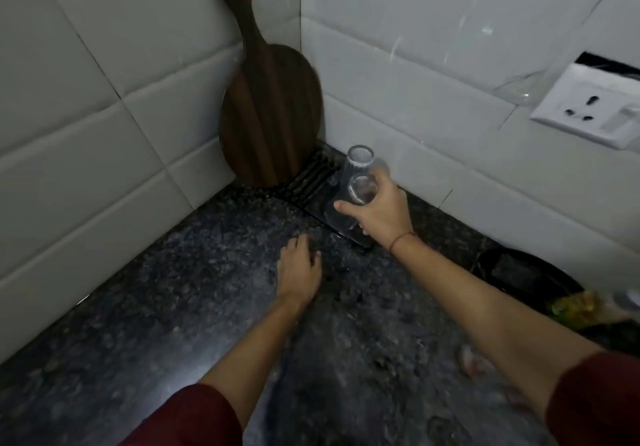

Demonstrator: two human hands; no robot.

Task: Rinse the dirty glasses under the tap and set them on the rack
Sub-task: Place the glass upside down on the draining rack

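A clear glass (349, 203) is upside down on the dark slatted rack (311, 177) in the counter's corner, and my right hand (379, 211) grips it around its side and base. A second clear glass (360, 159) stands upside down on the rack right behind it, touching or nearly touching the first. My left hand (299, 267) rests flat on the dark granite counter (173, 307), fingers spread, holding nothing, just short of the rack's front edge.
A dark wooden cutting board (266, 113) leans in the tiled corner over the rack's far end. A white wall socket (588, 106) sits on the right wall. A black round dish (526, 275) and yellowish scraps (575, 307) lie at the right.
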